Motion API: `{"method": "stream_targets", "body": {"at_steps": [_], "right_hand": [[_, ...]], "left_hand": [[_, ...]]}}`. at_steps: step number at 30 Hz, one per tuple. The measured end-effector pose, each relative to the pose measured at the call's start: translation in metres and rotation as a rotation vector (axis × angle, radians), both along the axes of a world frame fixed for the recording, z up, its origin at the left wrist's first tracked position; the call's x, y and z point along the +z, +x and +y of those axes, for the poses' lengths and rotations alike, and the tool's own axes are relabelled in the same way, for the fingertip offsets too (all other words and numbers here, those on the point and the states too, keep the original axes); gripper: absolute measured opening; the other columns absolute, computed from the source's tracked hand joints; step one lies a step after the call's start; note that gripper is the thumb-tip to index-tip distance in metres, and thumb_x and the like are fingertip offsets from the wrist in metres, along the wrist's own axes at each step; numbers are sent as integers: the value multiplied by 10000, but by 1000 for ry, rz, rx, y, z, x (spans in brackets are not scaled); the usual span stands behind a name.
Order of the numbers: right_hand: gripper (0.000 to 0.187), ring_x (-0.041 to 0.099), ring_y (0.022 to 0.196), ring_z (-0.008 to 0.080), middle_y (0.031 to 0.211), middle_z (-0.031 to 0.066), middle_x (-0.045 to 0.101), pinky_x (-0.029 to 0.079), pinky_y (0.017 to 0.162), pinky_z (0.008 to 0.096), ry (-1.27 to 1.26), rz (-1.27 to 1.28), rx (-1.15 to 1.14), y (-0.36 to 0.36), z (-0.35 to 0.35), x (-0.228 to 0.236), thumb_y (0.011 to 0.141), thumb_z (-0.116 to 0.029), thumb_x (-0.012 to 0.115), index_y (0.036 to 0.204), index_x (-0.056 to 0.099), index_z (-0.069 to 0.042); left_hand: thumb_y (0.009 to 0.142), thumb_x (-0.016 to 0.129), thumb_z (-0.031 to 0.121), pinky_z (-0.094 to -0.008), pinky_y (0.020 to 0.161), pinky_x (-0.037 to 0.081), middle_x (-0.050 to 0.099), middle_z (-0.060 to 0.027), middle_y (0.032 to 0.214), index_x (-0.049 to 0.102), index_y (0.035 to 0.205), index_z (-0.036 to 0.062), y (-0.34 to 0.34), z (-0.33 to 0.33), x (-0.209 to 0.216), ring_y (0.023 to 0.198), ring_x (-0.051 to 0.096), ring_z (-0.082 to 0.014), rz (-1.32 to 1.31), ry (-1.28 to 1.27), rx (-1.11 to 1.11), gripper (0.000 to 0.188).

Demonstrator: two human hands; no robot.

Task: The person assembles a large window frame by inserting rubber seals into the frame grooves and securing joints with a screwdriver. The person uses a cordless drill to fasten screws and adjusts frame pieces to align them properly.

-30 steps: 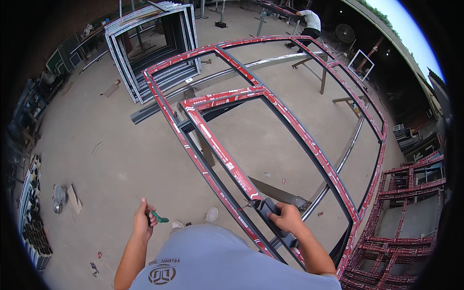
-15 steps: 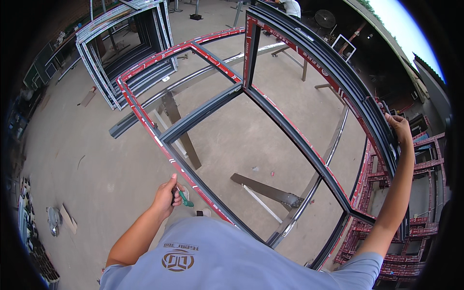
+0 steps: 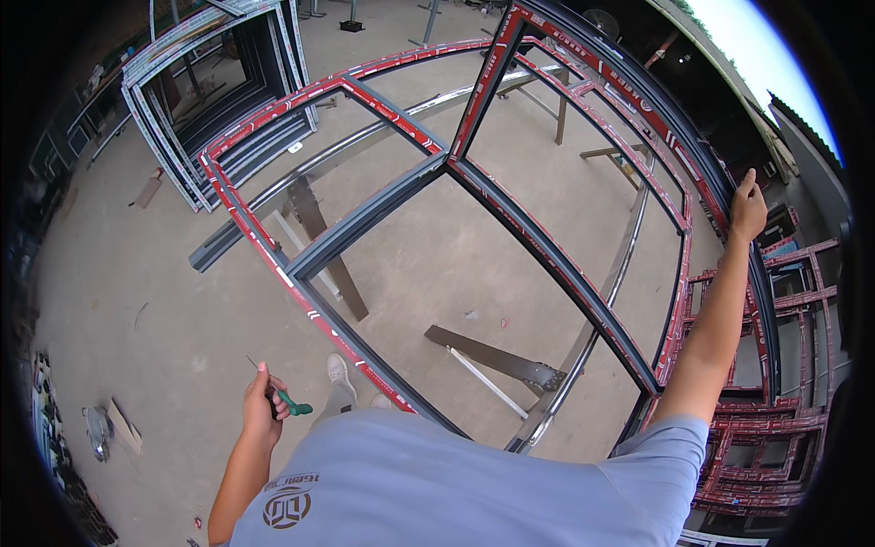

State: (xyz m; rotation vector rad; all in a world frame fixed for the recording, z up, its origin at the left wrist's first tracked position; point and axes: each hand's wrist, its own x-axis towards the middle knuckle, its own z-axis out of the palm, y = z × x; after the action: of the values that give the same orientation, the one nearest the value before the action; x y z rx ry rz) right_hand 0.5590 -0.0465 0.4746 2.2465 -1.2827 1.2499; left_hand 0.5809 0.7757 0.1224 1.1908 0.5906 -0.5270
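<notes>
A large window frame (image 3: 314, 314) in dark grey profile with red protective tape lies flat on supports in front of me. From its middle bar a hinged sash (image 3: 492, 82) stands up, swung away from the frame. My right hand (image 3: 749, 208) is closed on the sash's upper edge at the right, arm stretched out. Lower left, apart from the frame, my left hand (image 3: 262, 404) is wrapped round a screwdriver (image 3: 296, 406) with a green and black handle. Its thin shaft points up and left past my thumb.
Metal support rails (image 3: 319, 164) run beneath the frame. Several white-taped frames (image 3: 196, 196) lean together at the far left. Red-taped frames (image 3: 766, 428) are stacked at the right. A brown beam (image 3: 483, 354) and a shoe (image 3: 338, 369) show on the floor side.
The raised sash has tilted further to the right, uncovering more of the frame behind it. My right hand went slightly farther away with it. My left hand moved left and down with the screwdriver.
</notes>
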Motion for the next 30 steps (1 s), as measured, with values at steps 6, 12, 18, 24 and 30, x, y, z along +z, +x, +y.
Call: {"method": "stream_targets", "body": {"at_steps": [6,12,18,24,30], "right_hand": [[655,697,1034,397,1090,182,741,542,895,481,-93,216,148,24,20,-19,983,-707,416,1207,736,-181],[533,704,988,339,1105,118,736,557,839,451,-459,207,160,30,37,-42,1032,-554,442,1212,730,-143],[551,695,1022,356,1157,142,717,540,880,471,-291,355,11,55,-4,-32,1051,-544,355,1306,674,-174],[602,588,1252,346,1326,144,654,394,1097,471,-227,219,4,68,-27,-47,1057,-548,324,1409,613,-155],[736,482,1385,336,1464,151,552,321,1169,460,-65,315,53,65,-35,-39,1025,-647,324,1512,493,-121]], "left_hand": [[1049,501,537,-259,422,257,370,18,584,537,785,52,-25,2,-1,473,338,-100,-39,-11,60,553],[1051,499,536,-261,430,268,375,17,596,539,789,54,-42,8,6,483,345,-102,-71,10,164,550],[1050,497,540,-265,424,262,380,12,595,532,788,56,-51,0,9,479,352,-105,-89,30,139,552],[1047,499,547,-262,422,263,385,9,595,525,784,52,-63,1,5,479,363,-109,-111,21,162,562],[1043,504,553,-267,432,263,378,4,600,529,791,48,-68,5,-1,492,356,-116,-84,27,172,565]]}}
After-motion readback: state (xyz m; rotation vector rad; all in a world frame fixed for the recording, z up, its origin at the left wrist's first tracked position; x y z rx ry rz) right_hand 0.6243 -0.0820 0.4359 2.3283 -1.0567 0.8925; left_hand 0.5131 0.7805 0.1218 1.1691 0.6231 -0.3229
